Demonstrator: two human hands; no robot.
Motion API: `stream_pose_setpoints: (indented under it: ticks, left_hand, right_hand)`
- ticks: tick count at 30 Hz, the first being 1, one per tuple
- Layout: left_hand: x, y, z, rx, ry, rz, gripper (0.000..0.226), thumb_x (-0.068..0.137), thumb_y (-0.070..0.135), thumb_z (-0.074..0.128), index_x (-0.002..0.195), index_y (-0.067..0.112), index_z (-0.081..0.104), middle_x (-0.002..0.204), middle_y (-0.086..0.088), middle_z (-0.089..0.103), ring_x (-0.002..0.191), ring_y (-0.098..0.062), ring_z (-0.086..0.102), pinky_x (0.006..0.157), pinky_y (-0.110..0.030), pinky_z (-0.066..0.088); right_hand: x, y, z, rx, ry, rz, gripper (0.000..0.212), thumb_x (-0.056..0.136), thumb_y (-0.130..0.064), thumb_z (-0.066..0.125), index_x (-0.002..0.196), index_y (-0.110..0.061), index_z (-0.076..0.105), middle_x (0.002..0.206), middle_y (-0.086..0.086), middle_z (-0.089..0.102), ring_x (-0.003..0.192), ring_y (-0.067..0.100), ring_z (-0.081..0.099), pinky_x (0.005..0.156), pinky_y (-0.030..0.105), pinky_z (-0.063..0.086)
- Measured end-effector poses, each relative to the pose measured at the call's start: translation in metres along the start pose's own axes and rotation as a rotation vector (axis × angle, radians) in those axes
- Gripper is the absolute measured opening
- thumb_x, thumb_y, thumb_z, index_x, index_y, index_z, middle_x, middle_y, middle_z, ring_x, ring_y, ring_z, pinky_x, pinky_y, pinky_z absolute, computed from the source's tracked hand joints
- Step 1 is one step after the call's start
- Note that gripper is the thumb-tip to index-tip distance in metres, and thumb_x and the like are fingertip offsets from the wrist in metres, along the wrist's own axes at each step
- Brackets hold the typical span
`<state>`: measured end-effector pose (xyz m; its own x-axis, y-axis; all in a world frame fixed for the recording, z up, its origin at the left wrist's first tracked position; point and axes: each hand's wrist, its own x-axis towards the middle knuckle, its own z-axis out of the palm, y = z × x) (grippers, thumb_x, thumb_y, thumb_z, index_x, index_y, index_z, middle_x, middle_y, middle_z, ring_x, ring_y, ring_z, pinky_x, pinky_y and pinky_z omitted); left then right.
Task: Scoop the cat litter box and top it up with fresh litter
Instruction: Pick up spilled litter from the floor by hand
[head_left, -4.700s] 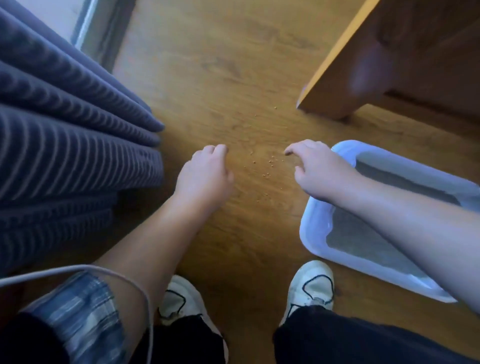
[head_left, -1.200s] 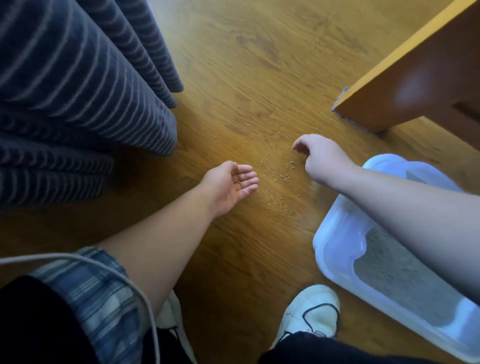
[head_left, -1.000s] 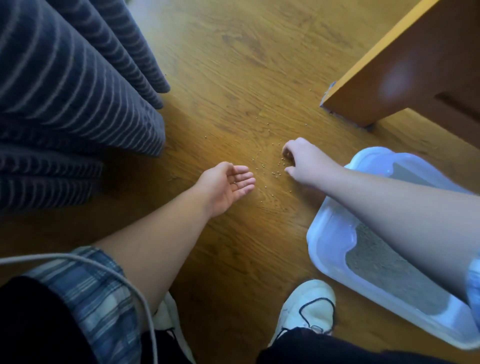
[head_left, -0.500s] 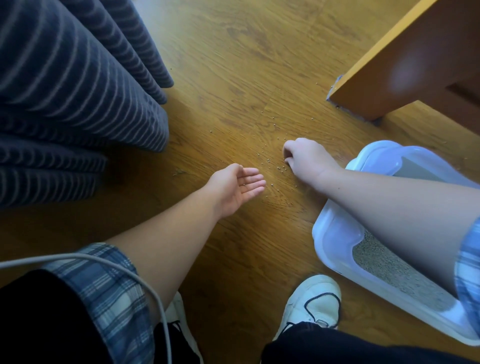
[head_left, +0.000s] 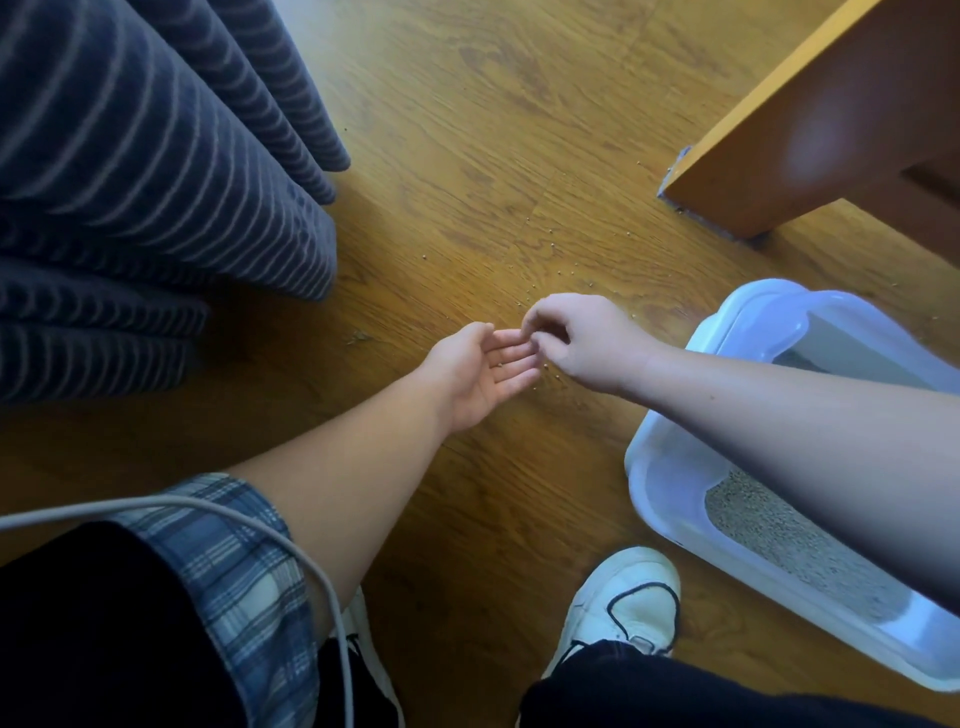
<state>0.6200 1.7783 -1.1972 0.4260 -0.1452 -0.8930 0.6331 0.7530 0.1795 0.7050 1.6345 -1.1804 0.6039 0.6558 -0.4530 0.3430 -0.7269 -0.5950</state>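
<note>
right hand (head_left: 584, 338), raised off floor (head_left: 467, 130) since previous frame, fingertips (head_left: 531, 323) pinched above released, palm-up left hand (head_left: 475, 371); pinch contents not discernible; litter grains (head_left: 551, 244) scattered beyond.

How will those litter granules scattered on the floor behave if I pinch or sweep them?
The litter granules look tiny, round and hard, so on the smooth wooden floor they will probably roll and scatter if swept. They seem very light; a pinch likely lifts only a few, which fits the few specks lying in the upturned left hand.
</note>
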Motion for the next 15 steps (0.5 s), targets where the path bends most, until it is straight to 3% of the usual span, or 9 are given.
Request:
stream_pose_setpoints:
  ticks: [3,5,9,12,15]
  left_hand:
    - [0.004,-0.002,0.000,0.026,0.054,0.017,0.039,0.105,0.020,0.029,0.110,-0.001,0.061,0.108,-0.018,0.067,0.097,-0.027,0.068,0.077,-0.036,0.059]
    - [0.005,-0.002,-0.001,0.047,0.085,0.022,0.038,0.104,0.018,0.029,0.111,-0.002,0.061,0.109,-0.018,0.067,0.098,-0.027,0.068,0.075,-0.035,0.059]
    - [0.006,0.000,-0.006,0.063,0.111,0.015,0.038,0.105,0.018,0.029,0.111,-0.002,0.061,0.110,-0.018,0.067,0.099,-0.028,0.068,0.074,-0.035,0.059]
    - [0.003,0.000,-0.010,0.064,0.109,0.021,0.038,0.104,0.016,0.029,0.113,-0.003,0.060,0.112,-0.019,0.066,0.100,-0.029,0.068,0.079,-0.037,0.059]
    - [0.002,-0.002,-0.012,0.059,0.103,0.014,0.036,0.103,0.014,0.030,0.112,-0.003,0.060,0.113,-0.021,0.065,0.102,-0.030,0.066,0.083,-0.038,0.058]
  right_hand:
    - [0.008,0.022,-0.009,-0.080,0.093,0.127,0.021,0.092,-0.009,0.051,0.101,-0.018,0.068,0.107,0.000,0.067,0.101,0.019,0.060,0.087,0.028,0.043]
    - [0.013,0.035,-0.011,-0.181,0.039,0.179,0.014,0.093,-0.014,0.056,0.101,-0.020,0.065,0.108,0.001,0.062,0.102,0.023,0.059,0.089,0.033,0.046]
    - [0.013,0.040,0.003,-0.323,-0.061,0.116,0.012,0.091,-0.021,0.065,0.100,-0.020,0.058,0.105,0.001,0.052,0.106,0.024,0.053,0.087,0.042,0.050]
    - [0.013,0.041,0.008,-0.362,-0.038,0.094,0.008,0.094,-0.021,0.060,0.100,-0.020,0.055,0.103,0.002,0.051,0.104,0.025,0.052,0.083,0.047,0.052]
    - [0.011,0.043,0.012,-0.413,-0.048,0.086,0.005,0.097,-0.019,0.051,0.097,-0.019,0.055,0.097,0.004,0.052,0.095,0.030,0.056,0.078,0.044,0.052]
